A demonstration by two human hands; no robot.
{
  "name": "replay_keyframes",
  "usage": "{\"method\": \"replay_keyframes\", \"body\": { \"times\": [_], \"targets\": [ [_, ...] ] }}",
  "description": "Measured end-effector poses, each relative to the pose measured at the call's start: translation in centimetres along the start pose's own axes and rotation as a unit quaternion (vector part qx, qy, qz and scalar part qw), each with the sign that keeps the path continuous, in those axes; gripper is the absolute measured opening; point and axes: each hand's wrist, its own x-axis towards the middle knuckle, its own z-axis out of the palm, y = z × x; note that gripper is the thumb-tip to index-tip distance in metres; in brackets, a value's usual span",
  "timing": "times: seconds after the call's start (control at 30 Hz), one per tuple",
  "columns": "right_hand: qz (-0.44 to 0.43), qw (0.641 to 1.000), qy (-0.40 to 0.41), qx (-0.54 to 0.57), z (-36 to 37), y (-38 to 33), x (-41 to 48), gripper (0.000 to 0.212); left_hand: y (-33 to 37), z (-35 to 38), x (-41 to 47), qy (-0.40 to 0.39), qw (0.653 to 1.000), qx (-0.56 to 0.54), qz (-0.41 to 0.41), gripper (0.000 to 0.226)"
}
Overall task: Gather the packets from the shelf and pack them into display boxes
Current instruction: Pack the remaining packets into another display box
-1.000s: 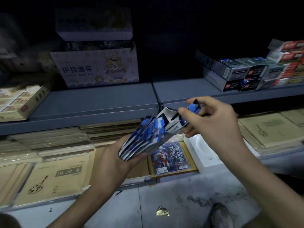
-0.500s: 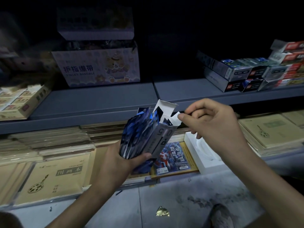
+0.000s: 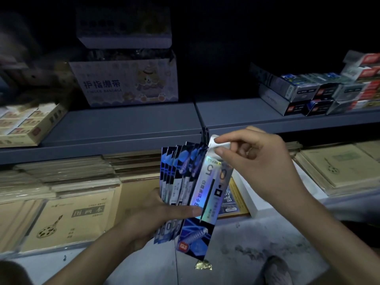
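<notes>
My left hand (image 3: 153, 214) grips a fanned bundle of blue packets (image 3: 178, 182) upright, with the thumb pressed across the front one. My right hand (image 3: 263, 167) pinches the white top flap (image 3: 214, 141) of that front packet between thumb and forefinger. Behind them, tan sketchbooks (image 3: 70, 219) lie on the lower shelf. Farther back, the grey shelf (image 3: 123, 128) carries a finger-bandage carton (image 3: 127, 85) and, to the right, stacked small boxes (image 3: 308, 93).

I am seeing the packets (image 3: 181, 182) standing upright before the front edge of the shelf (image 3: 123, 124). The carton (image 3: 123, 83) is sitting toward its rear, the stacked boxes (image 3: 304, 93) at its right end, the notebooks (image 3: 67, 219) lying below it.
</notes>
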Motion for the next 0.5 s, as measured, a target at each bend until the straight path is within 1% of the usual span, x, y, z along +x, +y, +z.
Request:
{"method": "replay_keyframes", "body": {
  "times": [0.17, 0.3, 0.4, 0.5],
  "targets": [
    [-0.077, 0.992, -0.031, -0.094, 0.32, -0.42, -0.16, 0.019, -0.08, -0.05, -0.1, -0.023, 1.0, 0.009, 0.0, 0.046],
    [-0.087, 0.988, -0.055, -0.114, 0.4, -0.68, -0.21, 0.014, -0.09, -0.12, -0.04, -0.031, 0.999, 0.015, 0.006, 0.048],
    [-0.075, 0.987, -0.074, -0.12, 0.16, -0.61, 0.01, 0.013, -0.09, -0.13, -0.07, -0.04, 0.999, 0.021, 0.007, 0.047],
    [-0.095, 0.983, -0.079, -0.133, -0.45, -0.83, 0.28, 0.008, 0.03, -0.27, -0.01, -0.024, 0.999, 0.033, 0.012, 0.044]
  ]
}}
